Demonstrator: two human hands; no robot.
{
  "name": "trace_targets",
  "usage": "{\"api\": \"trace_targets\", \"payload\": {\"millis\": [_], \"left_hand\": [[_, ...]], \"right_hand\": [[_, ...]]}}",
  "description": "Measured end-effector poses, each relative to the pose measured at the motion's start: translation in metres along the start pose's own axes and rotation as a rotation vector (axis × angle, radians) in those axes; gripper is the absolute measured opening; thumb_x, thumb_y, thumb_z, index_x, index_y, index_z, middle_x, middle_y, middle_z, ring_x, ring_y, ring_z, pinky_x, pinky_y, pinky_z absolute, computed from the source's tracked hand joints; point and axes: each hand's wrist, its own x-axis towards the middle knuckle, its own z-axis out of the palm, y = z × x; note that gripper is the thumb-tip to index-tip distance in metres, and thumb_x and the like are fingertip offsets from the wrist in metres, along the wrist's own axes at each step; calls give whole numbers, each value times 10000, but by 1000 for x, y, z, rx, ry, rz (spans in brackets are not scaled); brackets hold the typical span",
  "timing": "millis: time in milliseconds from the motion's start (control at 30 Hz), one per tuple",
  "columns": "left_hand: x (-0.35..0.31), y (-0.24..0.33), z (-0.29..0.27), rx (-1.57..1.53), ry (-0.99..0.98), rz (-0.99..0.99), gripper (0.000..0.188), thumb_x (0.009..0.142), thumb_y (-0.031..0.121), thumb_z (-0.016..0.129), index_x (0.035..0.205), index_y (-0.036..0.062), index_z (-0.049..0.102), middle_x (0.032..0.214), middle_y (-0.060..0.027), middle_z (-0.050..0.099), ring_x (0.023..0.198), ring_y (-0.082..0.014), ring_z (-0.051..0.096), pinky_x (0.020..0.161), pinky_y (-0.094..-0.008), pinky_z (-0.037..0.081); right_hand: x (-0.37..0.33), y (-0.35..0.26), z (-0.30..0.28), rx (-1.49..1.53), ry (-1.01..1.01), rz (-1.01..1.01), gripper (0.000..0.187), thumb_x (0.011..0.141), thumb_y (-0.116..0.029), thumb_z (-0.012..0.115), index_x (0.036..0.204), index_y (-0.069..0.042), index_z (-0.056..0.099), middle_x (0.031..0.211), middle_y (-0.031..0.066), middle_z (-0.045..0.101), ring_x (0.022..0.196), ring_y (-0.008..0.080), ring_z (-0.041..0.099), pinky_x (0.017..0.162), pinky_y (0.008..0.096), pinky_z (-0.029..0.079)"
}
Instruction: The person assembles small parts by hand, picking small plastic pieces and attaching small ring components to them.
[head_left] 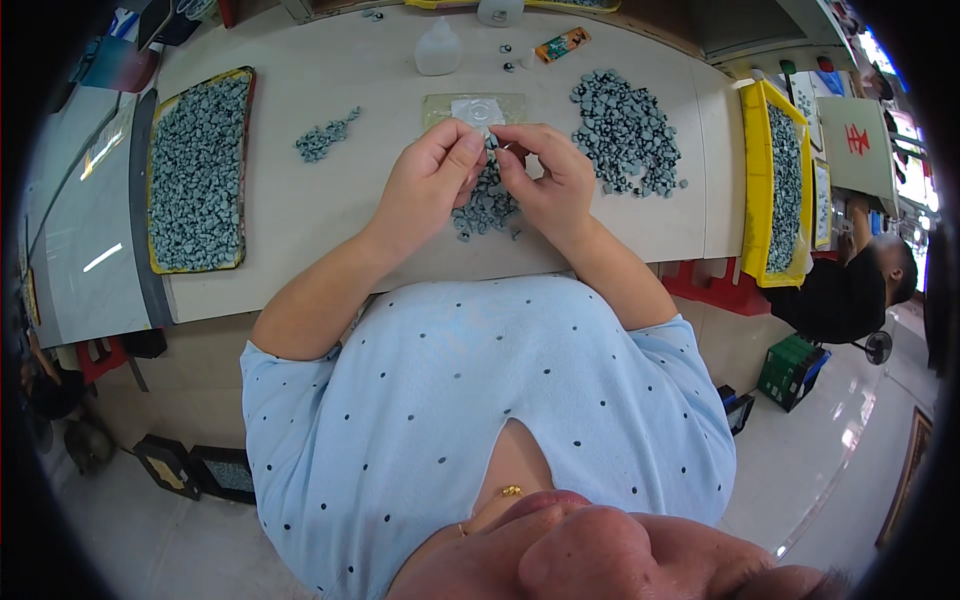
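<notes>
Both hands meet over the near middle of the table. My left hand [430,180] is closed, pinching a small grey-green piece [491,142] between thumb and finger. Against it, my right hand [552,180] is closed in a pinch as well; a thin shiny bit shows by its fingertips, too small to name. Under the hands lies a pile of similar grey-green pieces [485,212], partly hidden by them. Just beyond the fingertips a white sheet [480,110] rests on a flat translucent pad [437,105].
A larger pile [625,130] lies to the right, a small one [325,138] to the left. Filled trays stand farther out: a yellow-rimmed tray [246,160] left, a yellow bin [757,180] right. A translucent bottle [438,50] and an orange packet [563,45] are at the back. Another person [850,290] sits right.
</notes>
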Motion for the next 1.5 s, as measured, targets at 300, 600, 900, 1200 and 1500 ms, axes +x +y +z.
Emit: {"api": "trace_targets", "payload": {"millis": [300,600,900,1200,1500], "left_hand": [[1,-4,1,101,37,2,194,952,207,449,855,45,496,684,34,446,545,-29,371,461,-186,305],[0,7,5,275,55,-171,261,939,245,466,811,28,534,648,42,465,558,-39,396,508,-209,347],[-1,6,3,432,5,-200,299,932,305,481,773,56,532,613,55,407,527,-36,337,474,-198,291],[-13,15,3,262,-121,-299,250,941,267,458,841,58,554,640,82,344,559,-18,286,480,-169,254],[-7,15,2,11,-52,-267,181,925,148,417,976,24,538,712,57,414,571,-16,307,479,-168,259]], "right_hand": [[-1,-1,1,-27,-18,42,211,732,59,614,934,0,629,806,59,614,656,109,553,586,217,449],[0,13,-12,22,133,127,124,855,12,535,966,19,589,903,61,591,713,74,555,631,192,454],[22,-8,-42,-147,0,162,138,852,-30,558,974,11,609,872,64,613,711,76,560,624,202,455],[15,-20,-92,-631,-421,355,187,765,-59,637,951,-38,647,879,85,623,692,198,582,644,285,477],[4,-9,-80,-674,-604,378,174,728,-11,630,901,-18,635,881,98,596,723,227,604,665,304,490]]}}
